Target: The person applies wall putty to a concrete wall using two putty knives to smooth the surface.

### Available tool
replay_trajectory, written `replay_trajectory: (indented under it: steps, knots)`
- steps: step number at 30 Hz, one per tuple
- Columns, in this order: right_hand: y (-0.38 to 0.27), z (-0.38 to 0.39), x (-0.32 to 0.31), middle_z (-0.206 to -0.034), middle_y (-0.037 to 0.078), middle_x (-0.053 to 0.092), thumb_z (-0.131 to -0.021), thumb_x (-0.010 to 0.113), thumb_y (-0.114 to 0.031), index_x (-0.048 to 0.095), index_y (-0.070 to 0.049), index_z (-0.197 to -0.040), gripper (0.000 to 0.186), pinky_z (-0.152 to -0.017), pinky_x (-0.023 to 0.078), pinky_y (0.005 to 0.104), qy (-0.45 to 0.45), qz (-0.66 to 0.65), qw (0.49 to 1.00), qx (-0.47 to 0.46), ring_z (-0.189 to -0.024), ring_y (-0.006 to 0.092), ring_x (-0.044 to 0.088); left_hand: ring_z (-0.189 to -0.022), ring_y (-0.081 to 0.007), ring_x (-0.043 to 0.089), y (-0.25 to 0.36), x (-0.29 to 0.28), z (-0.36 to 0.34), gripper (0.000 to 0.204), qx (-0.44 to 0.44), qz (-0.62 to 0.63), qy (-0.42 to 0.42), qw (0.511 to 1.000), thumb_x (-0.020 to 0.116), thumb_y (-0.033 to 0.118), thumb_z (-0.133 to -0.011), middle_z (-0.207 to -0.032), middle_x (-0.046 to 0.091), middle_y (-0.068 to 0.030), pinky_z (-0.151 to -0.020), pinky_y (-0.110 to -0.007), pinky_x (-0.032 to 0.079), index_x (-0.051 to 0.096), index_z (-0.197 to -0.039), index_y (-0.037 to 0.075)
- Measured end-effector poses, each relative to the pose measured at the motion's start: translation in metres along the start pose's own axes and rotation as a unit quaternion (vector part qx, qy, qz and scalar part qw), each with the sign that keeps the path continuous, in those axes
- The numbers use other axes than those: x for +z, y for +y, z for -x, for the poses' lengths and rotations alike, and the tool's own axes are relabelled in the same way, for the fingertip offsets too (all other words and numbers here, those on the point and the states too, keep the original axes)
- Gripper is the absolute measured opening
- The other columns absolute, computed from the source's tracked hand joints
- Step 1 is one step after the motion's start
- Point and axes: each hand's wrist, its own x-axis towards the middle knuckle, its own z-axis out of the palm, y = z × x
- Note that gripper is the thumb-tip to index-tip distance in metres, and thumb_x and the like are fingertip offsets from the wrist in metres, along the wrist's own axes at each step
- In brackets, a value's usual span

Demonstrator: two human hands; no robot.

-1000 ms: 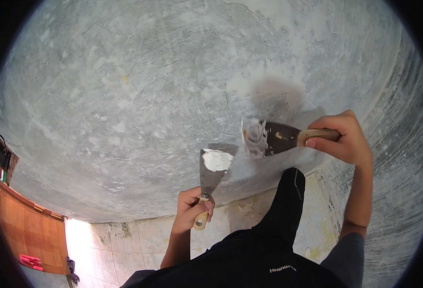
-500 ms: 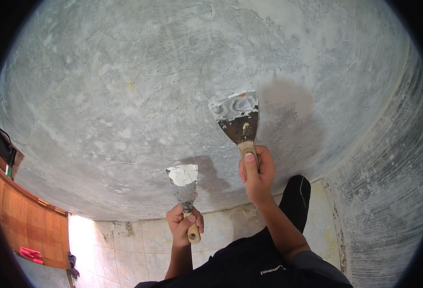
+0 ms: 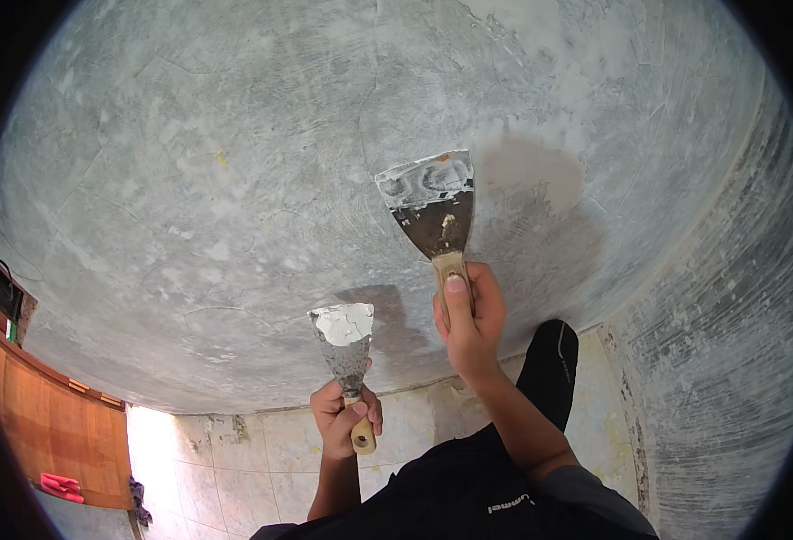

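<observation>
My right hand [image 3: 470, 315] is closed round the wooden handle of a wide putty knife [image 3: 432, 220], thumb laid along the handle. White filler smears cover the outer part of its dark blade, which is held up at the grey wall [image 3: 261, 198]; whether its edge touches the surface I cannot tell. Lower and to the left, my left hand [image 3: 344, 421] grips a narrower putty knife [image 3: 347, 355] by its pale handle. A thick lump of white filler [image 3: 342, 324] sits on that blade's end. A damp-looking, pinkish-grey patch [image 3: 531, 175] shows on the wall right of the wide blade.
A streaked side wall [image 3: 729, 387] meets the grey wall at the right. Below lies a pale tiled floor [image 3: 234, 468], with my dark-clad leg [image 3: 549, 369] near the corner. At far left are a wooden cabinet [image 3: 63, 423] and a pink cloth [image 3: 61, 487].
My right hand and the wide putty knife have shifted a little up and to the left. The filler on its blade looks flatter. My left hand has hardly moved.
</observation>
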Motion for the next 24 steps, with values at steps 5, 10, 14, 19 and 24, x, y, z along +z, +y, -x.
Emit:
replay_trajectory:
  steps: [5, 10, 14, 19, 24]
  knots:
    - [0.034, 0.025, -0.018, -0.067, -0.001, 0.055, -0.103, 0.056, -0.019, 0.055, -0.001, -0.1, 0.019, -0.05, 0.036, 0.0208, 0.002, 0.041, 0.999, 0.017, -0.056, 0.0018, 0.043, -0.038, -0.0184, 0.05, -0.002, 0.001, 0.001, 0.054, 0.005, 0.003, -0.011, 1.0, 0.064, 0.01, -0.085, -0.059, 0.055, -0.0108, -0.038, -0.029, 0.041, 0.053, -0.132, -0.013]
    - [0.017, 0.027, -0.004, -0.067, -0.001, 0.055, -0.103, 0.055, -0.02, 0.054, -0.002, -0.099, 0.019, -0.05, 0.037, 0.0212, -0.014, 0.032, 0.999, -0.016, -0.056, 0.0017, 0.043, -0.045, -0.0179, 0.055, 0.0, -0.002, 0.006, 0.054, -0.01, 0.013, -0.013, 1.0, 0.059, 0.005, -0.082, -0.061, 0.057, -0.0118, -0.044, -0.029, 0.046, 0.052, -0.132, -0.014]
    - [0.003, 0.001, 0.013, -0.07, 0.0, 0.055, -0.105, 0.052, -0.02, 0.052, -0.002, -0.104, 0.018, -0.049, 0.035, 0.0204, -0.023, -0.009, 1.0, 0.012, -0.055, 0.0021, 0.043, -0.045, -0.0179, 0.055, 0.001, 0.001, 0.007, 0.054, -0.004, 0.016, -0.009, 1.0, 0.059, 0.004, -0.081, -0.061, 0.057, -0.0121, -0.043, -0.029, 0.046, 0.052, -0.131, -0.015]
    - [0.042, 0.025, 0.009, -0.071, 0.001, 0.055, -0.106, 0.05, -0.021, 0.051, -0.002, -0.107, 0.02, -0.047, 0.035, 0.0207, -0.054, -0.007, 0.998, 0.036, -0.052, 0.0022, 0.042, -0.045, -0.0181, 0.055, 0.003, 0.004, 0.01, 0.054, -0.003, 0.021, -0.007, 1.0, 0.059, 0.004, -0.081, -0.062, 0.058, -0.0126, -0.043, -0.029, 0.046, 0.053, -0.131, -0.015]
    - [0.027, 0.019, 0.012, -0.07, 0.002, 0.054, -0.107, 0.046, -0.024, 0.049, -0.001, -0.107, 0.022, -0.046, 0.034, 0.021, -0.06, 0.032, 0.998, -0.017, -0.05, 0.0033, 0.04, -0.044, -0.0185, 0.055, 0.004, -0.003, 0.011, 0.055, 0.008, 0.018, -0.017, 1.0, 0.059, 0.005, -0.081, -0.062, 0.058, -0.013, -0.043, -0.029, 0.046, 0.052, -0.131, -0.015]
